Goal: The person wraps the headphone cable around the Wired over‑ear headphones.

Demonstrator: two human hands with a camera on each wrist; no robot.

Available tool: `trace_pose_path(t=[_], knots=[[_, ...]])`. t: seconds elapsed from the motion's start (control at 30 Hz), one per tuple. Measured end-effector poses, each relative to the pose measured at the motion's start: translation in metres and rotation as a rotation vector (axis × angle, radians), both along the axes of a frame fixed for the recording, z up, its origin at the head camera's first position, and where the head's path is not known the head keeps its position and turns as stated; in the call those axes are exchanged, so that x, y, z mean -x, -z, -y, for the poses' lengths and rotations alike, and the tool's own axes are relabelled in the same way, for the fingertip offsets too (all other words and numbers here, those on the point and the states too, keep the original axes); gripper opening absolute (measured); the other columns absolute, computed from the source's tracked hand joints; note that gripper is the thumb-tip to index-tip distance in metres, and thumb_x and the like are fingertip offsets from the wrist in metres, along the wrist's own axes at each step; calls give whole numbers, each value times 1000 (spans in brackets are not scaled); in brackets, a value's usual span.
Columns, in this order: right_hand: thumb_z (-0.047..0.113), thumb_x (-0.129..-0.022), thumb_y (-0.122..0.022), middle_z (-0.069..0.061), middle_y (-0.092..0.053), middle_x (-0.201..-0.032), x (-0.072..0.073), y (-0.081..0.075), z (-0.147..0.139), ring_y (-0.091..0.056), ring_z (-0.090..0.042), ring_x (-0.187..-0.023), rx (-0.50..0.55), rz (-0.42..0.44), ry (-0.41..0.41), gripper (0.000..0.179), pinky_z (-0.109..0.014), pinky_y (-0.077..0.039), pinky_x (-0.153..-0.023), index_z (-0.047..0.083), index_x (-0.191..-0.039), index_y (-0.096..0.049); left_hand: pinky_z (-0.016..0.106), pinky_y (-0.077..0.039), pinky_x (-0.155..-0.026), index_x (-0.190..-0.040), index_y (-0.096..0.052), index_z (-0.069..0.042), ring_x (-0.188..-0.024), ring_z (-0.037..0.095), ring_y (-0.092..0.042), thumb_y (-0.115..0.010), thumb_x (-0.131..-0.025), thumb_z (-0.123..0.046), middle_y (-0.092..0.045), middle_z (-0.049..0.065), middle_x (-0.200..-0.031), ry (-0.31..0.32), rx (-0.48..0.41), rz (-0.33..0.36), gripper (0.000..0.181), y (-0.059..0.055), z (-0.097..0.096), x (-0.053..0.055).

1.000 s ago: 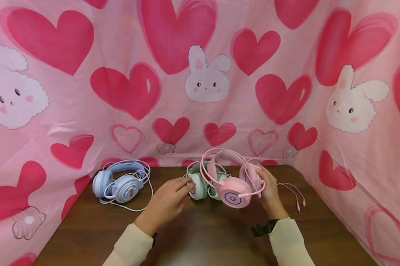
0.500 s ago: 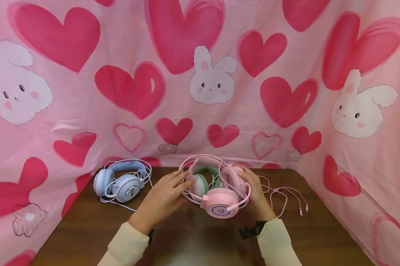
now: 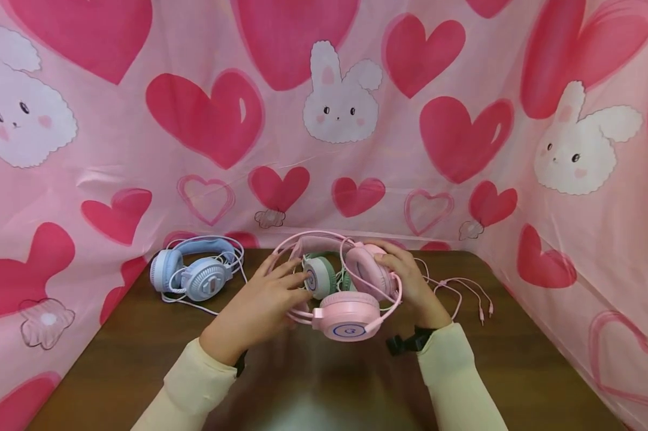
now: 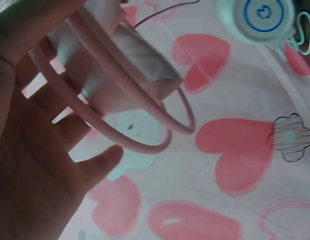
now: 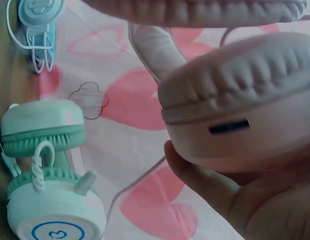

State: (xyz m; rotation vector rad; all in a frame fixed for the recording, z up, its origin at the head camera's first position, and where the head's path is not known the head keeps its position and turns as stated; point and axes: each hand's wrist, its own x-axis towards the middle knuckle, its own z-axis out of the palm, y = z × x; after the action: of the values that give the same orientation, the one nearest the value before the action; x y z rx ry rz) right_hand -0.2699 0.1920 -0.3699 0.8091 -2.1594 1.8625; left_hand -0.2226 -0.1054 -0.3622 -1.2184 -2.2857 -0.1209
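Both hands hold a pair of pink headphones (image 3: 350, 305) above the table, in the middle of the head view. My left hand (image 3: 256, 308) grips the headband side; in the left wrist view its fingers (image 4: 69, 131) lie behind the two thin pink tubes and the thumb crosses in front. On the other side, my right hand (image 3: 410, 281) holds one padded ear cup (image 5: 235, 105) from outside, as the right wrist view shows. Directly behind, green-and-white headphones (image 3: 318, 276) stand on the table, partly hidden by the pink pair. The front pink ear cup faces down and forward, a blue ring on it.
Light blue headphones (image 3: 205, 278) with a white cable stand at the table's left rear. The pink cable (image 3: 456, 293) trails to the right, ending in two plugs. A pink heart-and-bunny cloth (image 3: 335, 197) walls the dark wooden table (image 3: 324, 383) behind and at both sides.
The pink headphones have moved left and lower, in front of the green pair, and tilted. My left hand has come onto their headband. More pink cable shows on the right.
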Motion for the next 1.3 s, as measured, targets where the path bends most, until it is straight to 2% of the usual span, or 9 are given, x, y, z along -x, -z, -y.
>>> trace_pose_path(t=[0.17, 0.37, 0.6, 0.77, 0.87, 0.97, 1.03, 1.17, 1.3], knots=[[13, -96, -45, -7, -61, -111, 1, 0, 1, -60, -20, -90, 14, 5, -80, 42, -29, -54, -70, -8, -131, -52, 60, -21, -109, -87, -74, -24, -105, 23, -60, -89, -65, -30, -69, -6, -84, 4, -15, -55, 28, -5, 4, 0], [10, -94, -49, -15, -51, -127, -7, 11, 3, -53, -23, -104, 124, 76, -173, 46, -31, -53, -81, -4, -138, -45, 52, -32, -107, -79, -73, -18, -75, 15, -63, -90, -65, -25, -66, -5, -71, 46, -58, -149, 23, -1, 10, 2], [8, -96, -49, -17, -45, -138, -12, 15, -4, -48, -24, -119, 111, -17, -171, 47, -29, -45, -95, -6, -140, -43, 46, -39, -104, -75, -66, -13, -74, 17, -61, -85, -70, -11, -64, -1, -73, 101, -111, -205, 21, 1, 13, 2], [15, -103, -43, -9, -51, -136, -10, 15, -7, -48, -21, -123, 179, -57, -227, 46, -28, -41, -101, -11, -140, -38, 45, -40, -103, -77, -64, -13, -75, 17, -60, -85, -70, -10, -63, -1, -74, 127, -133, -214, 22, -1, 16, 2], [14, -103, -44, -9, -60, -128, -5, 18, -7, -55, -18, -119, 239, -63, -126, 44, -28, -44, -97, -15, -136, -41, 46, -42, -101, -78, -65, -13, -76, 16, -61, -88, -68, -19, -64, -1, -75, 155, -148, -213, 26, -2, 17, 0], [1, -98, -52, -21, -62, -120, 4, 24, -6, -61, -17, -110, 244, -81, 47, 36, -26, -48, -91, -16, -130, -48, 47, -42, -101, -79, -66, -14, -77, 16, -61, -89, -66, -27, -65, -1, -77, 179, -160, -213, 29, -4, 16, -4], [-10, -92, -55, -29, -59, -121, 10, 28, -7, -63, -15, -105, 206, -93, 122, 36, -24, -50, -87, -15, -128, -51, 47, -42, -101, -79, -66, -14, -78, 16, -61, -87, -68, -29, -65, -2, -77, 185, -160, -211, 29, -5, 16, -6], [-17, -84, -59, -32, -52, -130, 16, 35, -7, -61, -13, -110, 85, -109, 127, 50, -23, -49, -89, -9, -133, -51, 47, -41, -102, -79, -65, -14, -78, 15, -60, -86, -70, -30, -64, -2, -77, 193, -155, -213, 28, -7, 17, -11], [-11, -89, -59, -16, -59, -129, 17, 36, -5, -56, -14, -115, -10, -135, 118, 48, -24, -45, -95, -8, -135, -50, 47, -40, -102, -81, -65, -13, -81, 16, -61, -87, -68, -29, -65, -2, -79, 206, -178, -208, 30, -10, 19, -13]])
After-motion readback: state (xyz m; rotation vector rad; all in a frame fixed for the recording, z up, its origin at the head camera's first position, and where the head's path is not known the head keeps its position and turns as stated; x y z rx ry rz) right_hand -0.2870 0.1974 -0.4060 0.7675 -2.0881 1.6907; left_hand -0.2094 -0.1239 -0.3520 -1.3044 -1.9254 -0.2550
